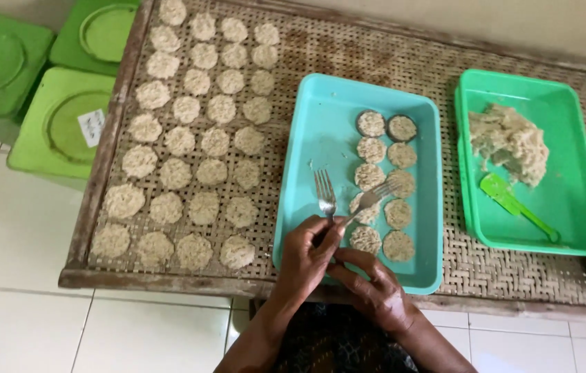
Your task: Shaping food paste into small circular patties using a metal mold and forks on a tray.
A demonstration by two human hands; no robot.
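Dozens of flat patties already fill the woven rack, frame left; approx. ten wait in the teal tray, center. My left hand grips one fork, right hand another fork. Dough lump left in green tray, right.

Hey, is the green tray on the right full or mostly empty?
Mostly empty. The green tray holds one clump of pale mash at its far end and a green spatula; the rest shows bare bottom.

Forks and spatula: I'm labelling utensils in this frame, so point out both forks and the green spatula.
left fork [324, 193], head view, on its tines
right fork [369, 199], head view, on its neck below the tines
green spatula [498, 189], head view, on its blade
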